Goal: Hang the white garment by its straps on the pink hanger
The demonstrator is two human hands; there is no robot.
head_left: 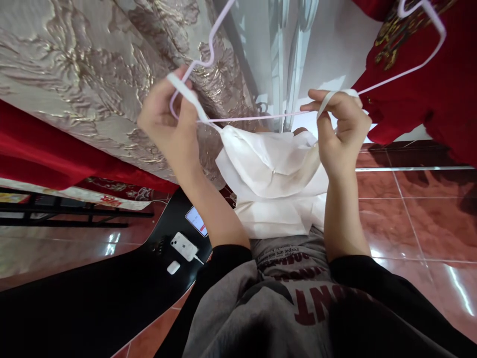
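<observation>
A white garment (274, 181) with thin straps hangs in front of my chest. My left hand (169, 124) is closed on its left strap and on the bent end of a pale pink wire hanger (257, 118). My right hand (341, 129) pinches the right strap against the hanger's other end. The hanger's bar runs level between both hands, with the white cloth bunched just under it.
A gold-patterned fabric (93, 74) hangs at the upper left above red cloth (40, 154). A red garment (428, 79) hangs at the upper right. A black table (93, 303) carries a white phone (183, 245) on a cable and a small white case (173, 267). Red floor tiles (421, 219) lie on the right.
</observation>
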